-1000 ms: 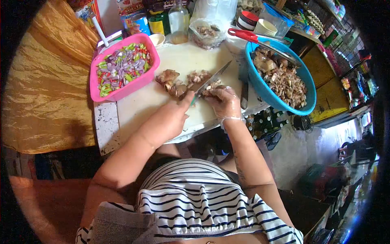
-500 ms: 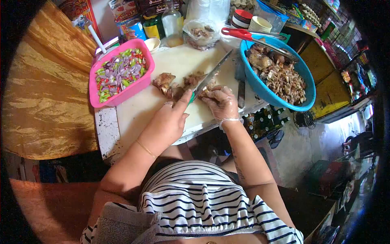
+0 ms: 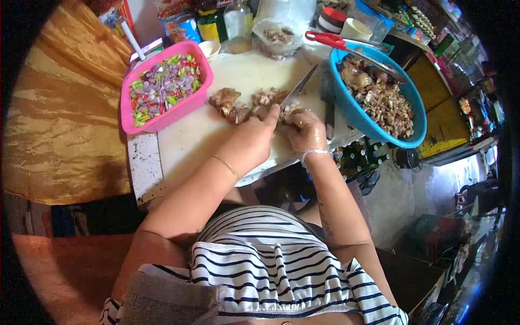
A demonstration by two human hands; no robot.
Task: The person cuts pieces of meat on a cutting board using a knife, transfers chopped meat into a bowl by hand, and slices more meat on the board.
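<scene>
My left hand [image 3: 253, 142] is closed around the handle of a knife [image 3: 301, 84], its index finger stretched along the top. The blade points away and to the right, down at the meat beside my right hand. My right hand [image 3: 310, 132], in a clear plastic glove, presses with curled fingers on a piece of cooked meat [image 3: 292, 114], mostly hidden beneath it. Chopped meat [image 3: 266, 98] lies just left of the blade, and a larger brown chunk [image 3: 225, 102] sits farther left. All this rests on a white cutting board [image 3: 187, 142].
A pink basin [image 3: 203, 97] of sliced onions and peppers stands left. On the right, a blue basin [image 3: 418, 138] holds chopped meat, with red-handled tongs [image 3: 327, 39] across it. Another knife [image 3: 330, 119] lies beside the board. Behind are a bagged bowl [image 3: 279, 40] and a glass bottle [image 3: 238, 27].
Both hands have shifted slightly right in the view, and the knife has moved forward over the meat with less blade showing. The whole view has also shifted a little.
</scene>
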